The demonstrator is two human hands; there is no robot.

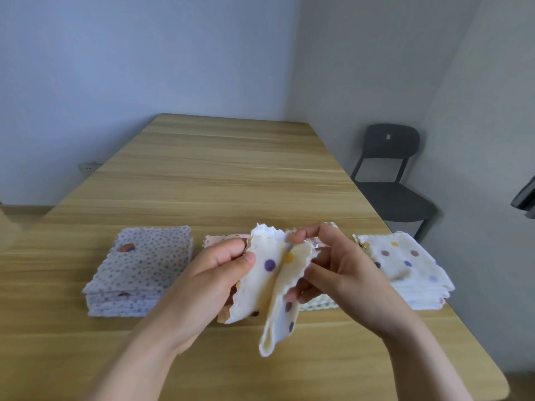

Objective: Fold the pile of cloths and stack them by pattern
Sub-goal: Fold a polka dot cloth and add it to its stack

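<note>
Hanging between both hands, a cream dotted cloth (267, 280) with a scalloped edge is held up just above the near part of the table (220, 175), roughly at centre. It is creased lengthwise into two flaps, and its lower end droops toward the tabletop. Purple, yellow and brown dots are visible on it. The left hand (214, 276) grips the left flap, thumb pressed on the front face near the top edge and fingers curled behind. The right hand (344, 273) pinches the right flap at its upper edge with thumb and forefinger, while the lower fingers curl against the flap's side. Both hands are closed on this one cloth. To the left, on the table, sits a squared stack of lilac small-dot cloths (144, 264), well apart from the held cloth. To the right lies a stack of white cloths with large coloured dots (405, 264), top layer slightly rumpled. Behind the hands, a pinkish cloth edge (223, 240) shows near the left wrist and a pale green patterned edge (318, 304) shows under the right hand; the hands hide most of both, so I cannot tell how they are stacked. Beyond the table's right side stands a dark chair (390, 195) against the wall. A wall socket (88, 167) is visible low on the left wall.
</note>
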